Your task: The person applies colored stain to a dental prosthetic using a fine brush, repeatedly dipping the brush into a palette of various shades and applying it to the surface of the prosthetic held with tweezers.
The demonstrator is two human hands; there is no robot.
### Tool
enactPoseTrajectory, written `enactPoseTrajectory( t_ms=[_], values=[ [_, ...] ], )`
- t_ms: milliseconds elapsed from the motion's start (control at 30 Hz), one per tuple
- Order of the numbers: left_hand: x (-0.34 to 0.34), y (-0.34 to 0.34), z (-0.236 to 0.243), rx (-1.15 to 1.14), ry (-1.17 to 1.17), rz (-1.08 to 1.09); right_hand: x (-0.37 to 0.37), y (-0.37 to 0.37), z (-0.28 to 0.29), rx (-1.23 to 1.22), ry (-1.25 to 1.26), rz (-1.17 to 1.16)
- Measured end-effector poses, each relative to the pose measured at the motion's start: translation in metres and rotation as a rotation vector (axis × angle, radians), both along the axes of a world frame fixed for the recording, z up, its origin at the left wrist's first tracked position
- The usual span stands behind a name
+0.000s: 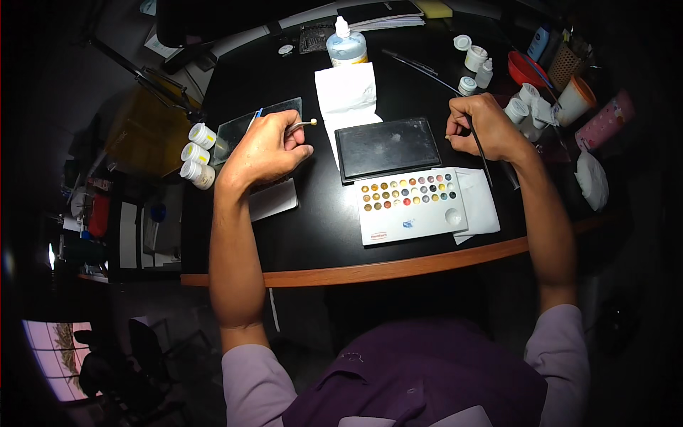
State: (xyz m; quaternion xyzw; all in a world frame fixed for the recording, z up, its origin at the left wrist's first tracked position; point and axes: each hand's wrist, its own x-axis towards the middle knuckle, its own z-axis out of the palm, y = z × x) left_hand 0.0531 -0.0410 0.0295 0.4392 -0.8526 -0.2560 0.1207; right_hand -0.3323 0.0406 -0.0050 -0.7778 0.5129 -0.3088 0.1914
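Here my left hand [267, 148] is curled tight around a thin metal tool [302, 125] whose small pale tip points toward two o'clock. My right hand [484, 127] is closed on a slim dark brush [478, 146], at one o'clock from the black mixing slab [388, 148]. The white colour palette [410, 206] lies just at six o'clock of the slab.

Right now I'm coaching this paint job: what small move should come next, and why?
Probably bring the brush in the right hand down to the palette. Its tip hangs over the white paper beside the black tray, apart from the colour dots, while the left hand holds the small piece on its metal holder raised and waiting.
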Motion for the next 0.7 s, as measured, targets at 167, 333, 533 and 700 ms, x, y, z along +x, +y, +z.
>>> enactPoseTrajectory(
  t_ms=[167, 333, 533, 700],
  values=[
    [-0.01, -0.008, -0.013, -0.181, 0.15, 0.057, -0.002, -0.003, 0.004, 0.072, -0.088, -0.049],
    [-0.035, 0.001, -0.022, -0.22, 0.275, 0.039, 0.012, -0.012, -0.007, 0.072, -0.432, 0.007],
    [-0.059, 0.014, -0.037, -0.373, 0.441, -0.108, 0.058, -0.019, -0.005, 0.157, -0.574, 0.048],
    [-0.067, 0.013, -0.044, -0.402, 0.503, -0.136, 0.082, -0.032, -0.007, 0.221, -0.635, 0.11]
  ],
)
